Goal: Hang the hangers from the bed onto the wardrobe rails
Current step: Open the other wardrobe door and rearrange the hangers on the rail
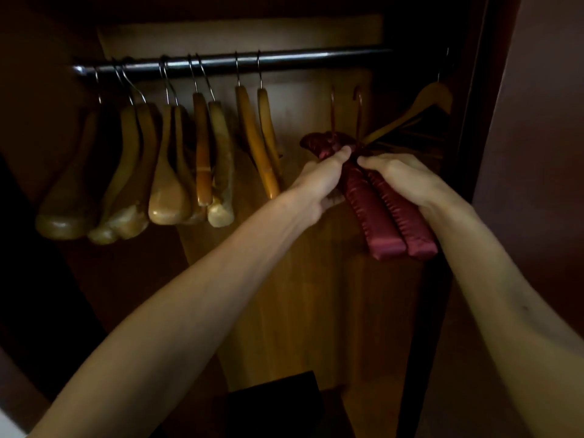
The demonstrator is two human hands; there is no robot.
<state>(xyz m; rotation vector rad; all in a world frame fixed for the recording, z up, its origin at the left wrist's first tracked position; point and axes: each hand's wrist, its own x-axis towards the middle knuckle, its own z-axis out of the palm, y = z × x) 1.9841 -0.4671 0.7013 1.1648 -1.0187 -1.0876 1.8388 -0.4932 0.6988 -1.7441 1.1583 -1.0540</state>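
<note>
**Two padded hangers in your hands, below the rail**

Your left hand (319, 181) and right hand (407, 178) each pinch the necks of the two red padded hangers (385, 216), whose hooks point up short of the rail (221, 63). Wooden hangers (177, 159) hang to the left.

Dim wardrobe interior; detail poor throughout.

Shiny metal rail (284, 58): right end fades into shadow, its fixing unseen.

Two padded dark-red satin hangers (387, 216): far arms hidden behind the hands; thin hooks blurred, tops short of the rail.

Left hand (319, 181): fingers wrapped behind the padding, tips hidden. Right hand (407, 178): fingertips buried at the hangers' necks.

Pale wooden hanger at far right (426, 102): lower part lost in the dark, hook barely visible.

Black box-like object (278, 403): cut by the bottom edge, unidentifiable.
</note>
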